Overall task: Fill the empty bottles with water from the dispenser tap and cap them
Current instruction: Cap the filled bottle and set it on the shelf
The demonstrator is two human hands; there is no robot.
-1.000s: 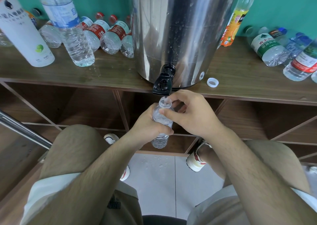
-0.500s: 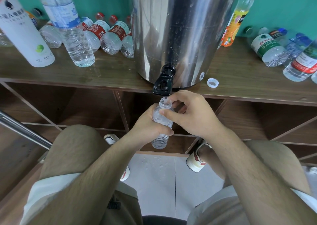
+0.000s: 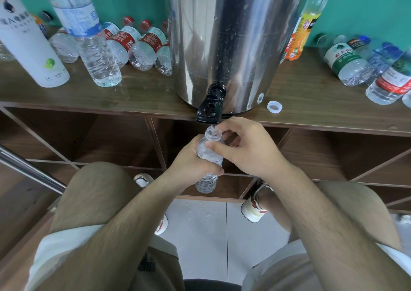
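Observation:
A small clear plastic bottle (image 3: 209, 157), uncapped, is held just under the black tap (image 3: 210, 106) of the steel dispenser (image 3: 224, 35). A thin stream of water falls into its mouth. My left hand (image 3: 191, 164) grips the bottle's body. My right hand (image 3: 246, 148) pinches its neck and shoulder with thumb and fingers. A white cap (image 3: 274, 107) lies open side up on the wooden shelf (image 3: 142, 93), right of the dispenser.
Several capped bottles lie left of the dispenser (image 3: 142, 46), beside an upright clear bottle (image 3: 89, 37) and a white bottle (image 3: 29, 42). More bottles lie at the right (image 3: 347, 62), with an orange-labelled bottle (image 3: 304, 28) upright. Open cubbies sit below the shelf. Water drops dot the floor tiles (image 3: 206, 210).
Both hands and the bottle stay almost still under the tap. Water is now visibly running into the bottle's mouth.

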